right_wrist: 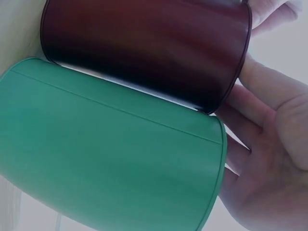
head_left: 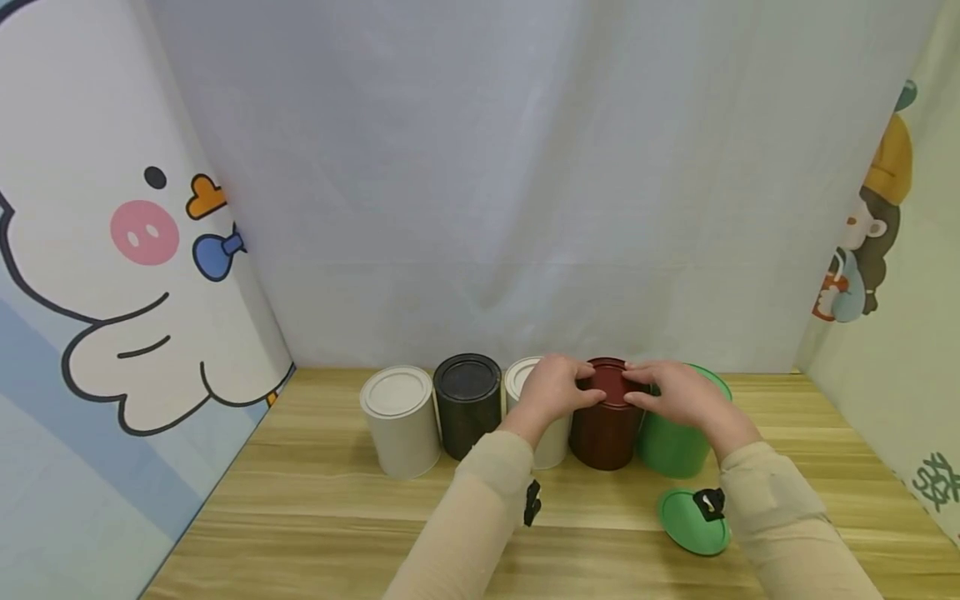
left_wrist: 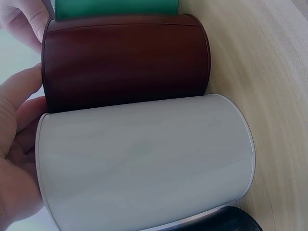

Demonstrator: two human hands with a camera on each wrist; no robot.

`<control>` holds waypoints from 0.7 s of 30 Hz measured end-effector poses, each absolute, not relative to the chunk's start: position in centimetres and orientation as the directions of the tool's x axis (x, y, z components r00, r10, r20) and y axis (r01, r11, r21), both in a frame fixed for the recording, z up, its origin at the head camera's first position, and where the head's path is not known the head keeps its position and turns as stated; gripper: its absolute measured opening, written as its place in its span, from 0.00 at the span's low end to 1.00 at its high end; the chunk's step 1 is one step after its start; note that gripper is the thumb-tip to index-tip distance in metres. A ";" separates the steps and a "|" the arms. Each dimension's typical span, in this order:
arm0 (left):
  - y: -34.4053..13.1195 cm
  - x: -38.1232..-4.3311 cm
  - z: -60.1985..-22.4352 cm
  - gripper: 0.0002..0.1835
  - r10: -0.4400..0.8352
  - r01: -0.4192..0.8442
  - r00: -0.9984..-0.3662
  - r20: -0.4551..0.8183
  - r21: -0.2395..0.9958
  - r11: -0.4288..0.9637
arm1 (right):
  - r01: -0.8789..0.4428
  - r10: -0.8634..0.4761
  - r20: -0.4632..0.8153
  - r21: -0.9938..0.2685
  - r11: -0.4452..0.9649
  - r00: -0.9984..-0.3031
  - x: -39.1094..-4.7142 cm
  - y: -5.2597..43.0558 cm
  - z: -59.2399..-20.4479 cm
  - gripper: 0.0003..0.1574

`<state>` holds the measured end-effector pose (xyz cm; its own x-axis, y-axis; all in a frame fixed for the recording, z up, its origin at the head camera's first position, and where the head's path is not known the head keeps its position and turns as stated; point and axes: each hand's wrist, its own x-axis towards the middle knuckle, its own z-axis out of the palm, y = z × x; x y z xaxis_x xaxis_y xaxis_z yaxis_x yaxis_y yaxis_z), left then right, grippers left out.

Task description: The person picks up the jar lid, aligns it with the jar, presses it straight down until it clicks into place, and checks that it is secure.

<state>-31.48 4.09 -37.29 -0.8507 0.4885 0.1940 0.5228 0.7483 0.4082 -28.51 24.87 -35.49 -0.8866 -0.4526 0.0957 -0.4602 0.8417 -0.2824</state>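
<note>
A dark red can [head_left: 603, 437] with a lid stands upright, fourth from the left in a row. My left hand [head_left: 553, 385] reaches over the neighbouring white can [head_left: 553, 442] and touches the dark red lid's left edge with thumb and fingertips. From the other side, my right hand [head_left: 678, 392] touches its right edge, the palm over the green can [head_left: 675, 446]. The fingers of both hands look fairly straight. In the right wrist view the thumb tip sits at the dark red can's rim [right_wrist: 244, 48]. My right hand covers much of the green can's top.
A black can [head_left: 468, 408] with a lid and another lidded white can [head_left: 401, 421] stand at the row's left. In front of the green can a round green lid [head_left: 686, 527] lies on the wooden table [head_left: 300, 500]. Behind the row hangs a grey-white cloth [head_left: 450, 208].
</note>
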 end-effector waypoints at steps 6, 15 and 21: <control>4.2 -31.4 -37.2 0.19 0.493 0.528 -0.848 0.196 0.394 0.753 | -0.452 -0.448 0.085 -0.287 0.844 -0.890 -28.6 24.9 -35.6 0.28; 4.2 -31.5 -37.4 0.20 0.483 0.515 -0.856 0.187 0.402 0.757 | -0.462 -0.452 0.101 -0.269 0.845 -0.886 -28.5 24.8 -35.6 0.29; 4.2 -31.4 -37.4 0.20 0.477 0.514 -0.857 0.194 0.397 0.761 | -0.473 -0.456 0.126 -0.269 0.839 -0.881 -28.4 24.7 -35.7 0.28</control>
<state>-31.44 4.24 -37.42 -0.8571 0.4773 0.1940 0.5135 0.7609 0.3966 -28.39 24.67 -35.69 -0.8809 -0.4564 0.1255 -0.4730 0.8390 -0.2690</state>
